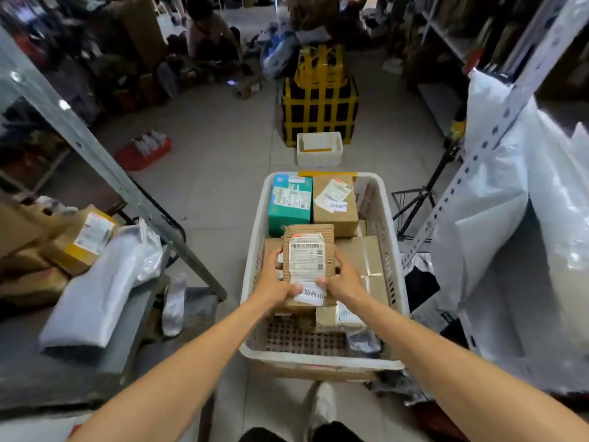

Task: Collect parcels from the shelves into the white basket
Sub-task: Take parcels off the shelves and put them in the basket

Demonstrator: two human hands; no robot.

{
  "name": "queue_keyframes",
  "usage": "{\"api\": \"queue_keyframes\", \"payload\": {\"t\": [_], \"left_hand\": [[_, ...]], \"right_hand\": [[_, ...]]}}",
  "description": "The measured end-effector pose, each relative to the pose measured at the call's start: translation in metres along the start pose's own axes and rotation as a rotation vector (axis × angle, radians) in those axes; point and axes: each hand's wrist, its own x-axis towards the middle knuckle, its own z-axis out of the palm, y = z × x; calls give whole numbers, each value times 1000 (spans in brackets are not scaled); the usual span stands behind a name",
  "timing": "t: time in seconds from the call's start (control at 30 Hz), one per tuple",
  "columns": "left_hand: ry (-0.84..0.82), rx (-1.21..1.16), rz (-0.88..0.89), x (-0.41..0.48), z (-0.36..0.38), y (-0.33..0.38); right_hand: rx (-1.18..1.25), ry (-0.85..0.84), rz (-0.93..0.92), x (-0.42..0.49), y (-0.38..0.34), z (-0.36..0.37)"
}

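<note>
Left hand [273, 282]: fingers [276, 255] clasping left edge of flat brown cardboard parcel with white barcode label [307, 250]
Right hand [343, 279]: clasping same parcel's right edge
Parcel: held low over white plastic basket [318, 358], above taped brown boxes [371, 253]
Basket's far end: teal carton [288, 202] beside brown cardboard box [334, 205]

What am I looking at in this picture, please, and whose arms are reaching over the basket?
No machine here: a person wears a camera on the head, looking forward and down, so the bare arms are their own. The left hand and right hand grip a flat brown cardboard parcel with a white label above the white plastic basket, which already holds a teal box, a brown cardboard box and other parcels. Metal shelves with more parcels stand on both sides.
</note>
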Motion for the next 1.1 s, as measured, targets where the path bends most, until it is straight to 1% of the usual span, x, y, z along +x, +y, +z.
{"api": "queue_keyframes", "payload": {"t": [0.13,0.3,0.5,0.7,0.8,0.9,1.03,1.1], "left_hand": [[-41,15,-67,25,-6,-1],[-80,13,-98,60,-18,-4],[-122,-17,-163,110,-40,-17],[-115,-1,-195,149,-54,-37],[-98,31,-179,166,-56,-49],[-62,113,-148,176,-54,-52],[-21,356,-71,184,-56,-49],[1,413,-51,187,-58,-53]], "right_hand": [[15,-3,58,20,-2,8],[-2,4,86,45,-13,18],[-22,-26,116,83,-28,38],[-30,-38,179,121,-27,67],[-32,-31,224,135,-25,78],[-35,-28,250,150,-23,86],[-27,-4,286,162,-17,100],[-9,26,278,166,-11,110]]}}
